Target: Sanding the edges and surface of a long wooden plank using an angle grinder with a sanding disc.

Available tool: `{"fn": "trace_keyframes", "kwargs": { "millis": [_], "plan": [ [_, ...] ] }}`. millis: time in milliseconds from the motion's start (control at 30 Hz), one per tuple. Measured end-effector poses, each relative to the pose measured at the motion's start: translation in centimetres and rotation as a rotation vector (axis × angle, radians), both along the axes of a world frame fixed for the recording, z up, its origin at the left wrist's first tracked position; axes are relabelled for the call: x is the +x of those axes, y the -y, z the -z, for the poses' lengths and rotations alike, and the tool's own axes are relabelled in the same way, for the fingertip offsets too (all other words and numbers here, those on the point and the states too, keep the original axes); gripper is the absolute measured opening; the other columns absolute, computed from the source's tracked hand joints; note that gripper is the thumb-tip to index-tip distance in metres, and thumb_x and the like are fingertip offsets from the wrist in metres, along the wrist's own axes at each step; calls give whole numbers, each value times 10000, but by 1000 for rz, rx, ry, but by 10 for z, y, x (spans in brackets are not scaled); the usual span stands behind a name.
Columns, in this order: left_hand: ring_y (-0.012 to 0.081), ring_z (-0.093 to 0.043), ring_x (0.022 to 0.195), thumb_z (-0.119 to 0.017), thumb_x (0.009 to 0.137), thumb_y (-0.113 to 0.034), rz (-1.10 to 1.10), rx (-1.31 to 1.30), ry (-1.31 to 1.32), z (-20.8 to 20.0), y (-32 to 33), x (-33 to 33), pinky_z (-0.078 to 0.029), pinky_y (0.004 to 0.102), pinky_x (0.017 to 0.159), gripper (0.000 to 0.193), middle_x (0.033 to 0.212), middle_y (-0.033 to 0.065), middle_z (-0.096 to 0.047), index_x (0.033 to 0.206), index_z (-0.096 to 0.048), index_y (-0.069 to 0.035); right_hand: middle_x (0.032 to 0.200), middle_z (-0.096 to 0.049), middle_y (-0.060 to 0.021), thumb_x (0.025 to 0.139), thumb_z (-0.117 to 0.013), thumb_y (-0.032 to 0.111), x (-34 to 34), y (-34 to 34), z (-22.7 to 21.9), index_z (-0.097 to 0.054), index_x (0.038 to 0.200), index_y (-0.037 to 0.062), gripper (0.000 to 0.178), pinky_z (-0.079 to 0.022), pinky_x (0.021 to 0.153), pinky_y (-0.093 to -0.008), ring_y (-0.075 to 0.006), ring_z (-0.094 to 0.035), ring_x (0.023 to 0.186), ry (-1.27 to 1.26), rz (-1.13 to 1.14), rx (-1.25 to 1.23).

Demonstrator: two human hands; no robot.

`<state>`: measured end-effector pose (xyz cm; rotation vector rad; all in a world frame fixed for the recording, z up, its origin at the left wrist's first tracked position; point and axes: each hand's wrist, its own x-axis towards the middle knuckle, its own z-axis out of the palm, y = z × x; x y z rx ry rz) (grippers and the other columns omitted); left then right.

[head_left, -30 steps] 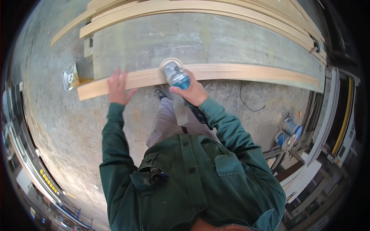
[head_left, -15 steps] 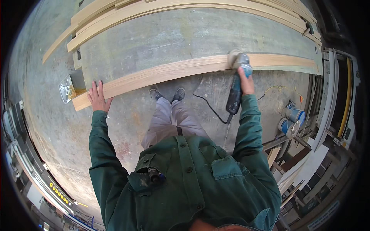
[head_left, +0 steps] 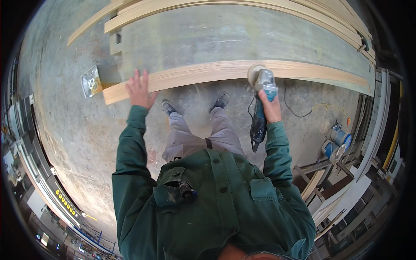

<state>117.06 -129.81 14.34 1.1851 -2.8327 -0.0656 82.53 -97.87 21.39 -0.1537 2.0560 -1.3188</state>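
Observation:
A long pale wooden plank [head_left: 208, 71] lies across a grey workbench [head_left: 225, 39] in front of me. My left hand [head_left: 139, 90] lies flat on the plank near its left end, fingers spread. My right hand [head_left: 270, 107] grips the dark blue body of an angle grinder [head_left: 261, 104]. The grinder's round sanding disc [head_left: 255, 73] rests on the plank right of its middle. A black power cord trails down from the tool.
More long wooden strips [head_left: 242, 8] lie along the bench's far edge. A metal clamp block [head_left: 92, 82] sits at the plank's left end. Blue round canisters [head_left: 337, 143] and a metal stand are on the dusty concrete floor to my right.
The grinder swept right along the plank and has now come back left toward the middle. My left hand stays pressed on the plank's left end.

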Motion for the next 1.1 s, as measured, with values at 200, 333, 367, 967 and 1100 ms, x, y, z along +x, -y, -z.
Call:
{"fn": "trace_keyframes", "kwargs": {
  "millis": [200,333,367,967,1100],
  "plan": [
    [409,-291,1376,-643,831,-463,139,131,-109,-16,21,48,-209,582,1111,808,1580,140,-187,1511,-285,-216,1158,-588,-115,772,-806,325,132,91,-24,-421,1332,-16,760,-457,914,-317,-177,-571,1028,-102,-301,2],
    [420,-304,1365,-614,881,-396,-42,107,-97,-16,48,118,-220,564,1115,721,1573,146,-200,1505,-300,-218,1181,-593,-138,755,-812,357,200,143,-12,-384,1373,-3,834,-455,928,-326,-197,-582,1061,-72,-458,-46],
    [420,-304,1365,-614,881,-396,-65,101,-99,-13,53,136,-220,564,1115,721,1573,146,-200,1505,-300,-218,1187,-597,-148,751,-811,374,214,154,-10,-382,1379,10,843,-455,930,-328,-205,-587,1071,-81,-498,-36],
    [377,-516,1196,-621,894,-349,-410,910,-131,52,-106,343,-421,430,1018,563,1269,224,-563,1348,-485,-44,1181,-605,-240,724,-758,568,343,317,-12,-322,1421,12,992,-457,948,-369,-332,-597,1113,-135,-1001,117],
    [374,-510,1209,-627,888,-352,-414,1029,-72,47,-123,332,-418,430,1021,571,1289,213,-555,1357,-484,-59,1212,-591,-206,731,-778,530,320,313,-12,-360,1398,-4,951,-444,963,-341,-277,-585,1129,-105,-883,67]
  ]
}}
